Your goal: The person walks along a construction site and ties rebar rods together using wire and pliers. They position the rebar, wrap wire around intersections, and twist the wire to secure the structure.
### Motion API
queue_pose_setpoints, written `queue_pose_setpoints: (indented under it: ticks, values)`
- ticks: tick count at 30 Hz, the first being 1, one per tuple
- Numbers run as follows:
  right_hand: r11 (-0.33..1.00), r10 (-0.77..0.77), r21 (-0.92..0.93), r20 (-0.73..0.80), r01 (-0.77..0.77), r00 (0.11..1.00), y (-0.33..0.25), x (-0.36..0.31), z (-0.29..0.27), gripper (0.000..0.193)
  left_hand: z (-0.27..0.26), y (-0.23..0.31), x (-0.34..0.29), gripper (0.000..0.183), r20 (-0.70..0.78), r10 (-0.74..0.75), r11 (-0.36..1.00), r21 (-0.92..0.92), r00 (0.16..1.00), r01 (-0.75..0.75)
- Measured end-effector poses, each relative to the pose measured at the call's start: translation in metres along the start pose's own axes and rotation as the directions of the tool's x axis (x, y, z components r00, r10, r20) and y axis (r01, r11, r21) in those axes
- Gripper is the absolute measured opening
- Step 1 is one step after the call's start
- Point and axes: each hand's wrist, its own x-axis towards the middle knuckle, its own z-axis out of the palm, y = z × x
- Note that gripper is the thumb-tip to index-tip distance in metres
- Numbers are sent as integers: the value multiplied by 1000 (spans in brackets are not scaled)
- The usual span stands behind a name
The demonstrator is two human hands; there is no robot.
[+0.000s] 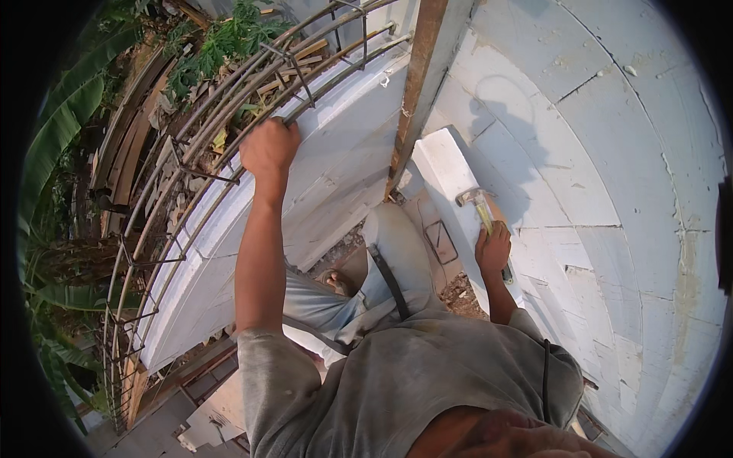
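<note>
My left hand (269, 145) is closed around a steel bar of the rebar cage (311, 101), which runs along the top of a low white block wall (328, 156). That arm reaches up and forward from a grey sleeve. On my right side, my right hand (493, 246) grips a hammer (484, 212) by its pale yellowish handle. The metal hammer head lies just above a narrow white block ledge (447, 164); whether it touches the surface I cannot tell. The lower handle is partly hidden by my fingers.
A tall white block wall (611, 160) rises on the right. Ahead, a rusty brown post (416, 88) stands at the corner. Stacked boards (134, 145) and green plants (229, 38) lie beyond the rebar. Below are my bent legs (401, 244) and rubble (462, 294).
</note>
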Motion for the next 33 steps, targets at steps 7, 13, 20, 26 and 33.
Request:
queue_pose_setpoints:
  ticks: [7,13,20,26,33]
  values:
    - [997,-36,-72,-68,31,997,-1,2,12,35,1,-5,1,38,-5,85,991,-101,996,-85]
    - [986,106,-131,41,-100,993,-19,11,-9,43,2,-3,1,48,26,108,981,-163,994,-102]
    - [749,-322,480,-340,457,884,-202,99,-74,32,3,-13,0,38,-27,97,985,-141,995,-100]
    - [422,-654,238,-589,875,475,-362,184,-143,45,3,-10,7,33,25,91,987,-138,996,-87]
    - [410,-755,56,-540,910,373,-380,222,-131,60,-3,-7,2,35,-11,105,984,-143,994,-106]
